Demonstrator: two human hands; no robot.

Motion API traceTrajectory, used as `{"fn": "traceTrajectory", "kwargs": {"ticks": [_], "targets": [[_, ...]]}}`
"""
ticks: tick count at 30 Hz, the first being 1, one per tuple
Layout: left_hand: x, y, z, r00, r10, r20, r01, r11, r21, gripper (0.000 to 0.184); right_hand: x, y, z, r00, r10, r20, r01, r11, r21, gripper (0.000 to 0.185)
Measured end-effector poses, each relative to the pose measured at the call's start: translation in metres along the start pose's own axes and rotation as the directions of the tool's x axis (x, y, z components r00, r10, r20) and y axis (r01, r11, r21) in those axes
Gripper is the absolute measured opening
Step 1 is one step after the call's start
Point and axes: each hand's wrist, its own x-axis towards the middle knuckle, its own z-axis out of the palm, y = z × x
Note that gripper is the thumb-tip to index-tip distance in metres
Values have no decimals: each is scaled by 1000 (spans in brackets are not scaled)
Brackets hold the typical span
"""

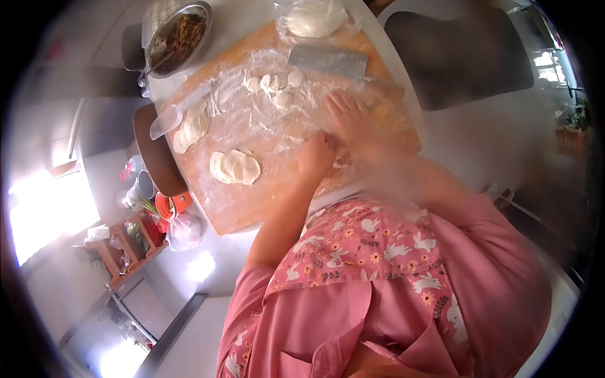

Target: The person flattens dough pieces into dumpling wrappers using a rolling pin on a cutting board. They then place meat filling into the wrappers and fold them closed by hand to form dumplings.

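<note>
Both forearms reach from the wearer's body over the floured wooden board (214, 205), which lies on the worktop (408, 94). The left hand (317, 154) is bent at the wrist, with its fingers curled inward; I cannot tell whether it is closed on something. The right hand (346, 116) is just beside it and a little farther from the body, palm turned down, the fingers stretched forward and spread slightly apart; what is under the palm is hidden. Small dough discs (283, 99) lie on the flour ahead of the hands, near the cleaver (329, 61). A stack of flattened dough wrappers (238, 167) rests to the left of the left hand, apart from it.
</note>
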Motion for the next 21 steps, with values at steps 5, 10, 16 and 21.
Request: {"fn": "traceTrajectory", "kwargs": {"ticks": [5, 10, 16, 21], "targets": [[-5, -11, -10, 997, -39, 59, 41, 999, -25, 19, -68, 24, 24, 984, -169, 59, 168, 986, 14, 54], [-12, -18, -2, 998, -36, -44, 31, 994, -103, 21, 0, -10, -4, 999, -13, 36, 11, 997, 70, 54], [15, -41, -1, 999, 51, -15, -52, 996, -70, 21, -3, -8, 8, 997, 41, 60, -43, 999, 32, 53], [-17, -39, -1, 997, -62, -38, 55, 986, -156, 21, -24, -22, -10, 999, -44, 26, 45, 999, -23, 50]]}}
